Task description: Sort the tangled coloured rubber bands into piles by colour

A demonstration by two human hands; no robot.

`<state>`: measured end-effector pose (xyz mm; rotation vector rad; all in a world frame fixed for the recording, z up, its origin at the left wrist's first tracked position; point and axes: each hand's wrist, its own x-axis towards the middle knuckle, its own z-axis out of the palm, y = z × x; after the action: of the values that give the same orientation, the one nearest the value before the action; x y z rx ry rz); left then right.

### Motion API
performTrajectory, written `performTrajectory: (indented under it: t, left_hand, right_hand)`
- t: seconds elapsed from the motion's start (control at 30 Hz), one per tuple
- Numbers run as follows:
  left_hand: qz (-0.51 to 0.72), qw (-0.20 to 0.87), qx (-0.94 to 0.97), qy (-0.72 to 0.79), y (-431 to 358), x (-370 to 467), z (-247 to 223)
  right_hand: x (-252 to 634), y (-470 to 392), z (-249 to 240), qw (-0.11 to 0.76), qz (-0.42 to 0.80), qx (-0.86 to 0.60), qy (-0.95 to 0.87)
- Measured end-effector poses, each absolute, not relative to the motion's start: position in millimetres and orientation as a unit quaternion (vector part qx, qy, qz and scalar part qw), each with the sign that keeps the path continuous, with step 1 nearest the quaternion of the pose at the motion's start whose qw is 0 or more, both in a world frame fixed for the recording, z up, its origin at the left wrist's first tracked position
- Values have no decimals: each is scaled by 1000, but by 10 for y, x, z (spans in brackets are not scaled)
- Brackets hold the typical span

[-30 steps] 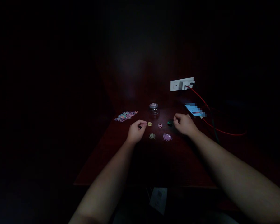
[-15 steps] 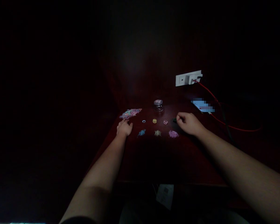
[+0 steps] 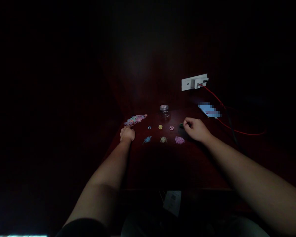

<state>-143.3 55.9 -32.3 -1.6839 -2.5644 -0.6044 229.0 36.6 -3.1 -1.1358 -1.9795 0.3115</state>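
Dark red, a dimly lit tabletop (image 3: 140, 164) spreads beneath a person's two bare hands. The left hand (image 3: 127, 133) lies at the near edge of a mixed pile of small coloured loops (image 3: 136, 119), its fingers pointing into the heap; whether they pinch a loop cannot be told. Just right of that hand, and a little nearer the person, sits a small heap of blue loops (image 3: 147, 139), with a single pale blue ring (image 3: 149, 127) beyond it. Further right of the left hand come yellow rings (image 3: 160, 127), with a pale yellowish heap (image 3: 163, 139) on their near side and a clear lidded jar (image 3: 164, 112) standing upright on their far side. Midway on toward the right hand lie pink rings (image 3: 171, 128), and a purple heap (image 3: 179, 140) rests to the near left of that hand. Green rings (image 3: 181, 125) sit right at its fingertips, partly hidden. The right hand (image 3: 194, 128) is loosely curled, thumb toward forefinger; whether it grips anything cannot be told. Beyond it, a white wall socket (image 3: 187, 84) holds a plug, and to its far right a phone (image 3: 207, 110) lies joined to a red cable (image 3: 228, 126).
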Motion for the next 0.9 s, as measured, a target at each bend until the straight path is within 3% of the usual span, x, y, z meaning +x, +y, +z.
performTrajectory:
  t: [0.47, 0.9]
  left_hand:
    - [-237, 0, -536, -810, 591, -1469, -382]
    - [-409, -37, -544, -731, 208, -1537, -442]
  right_hand:
    - [2311, 334, -98, 436, 155, -464, -755]
    - [2200, 224, -102, 398, -82, -478, -779]
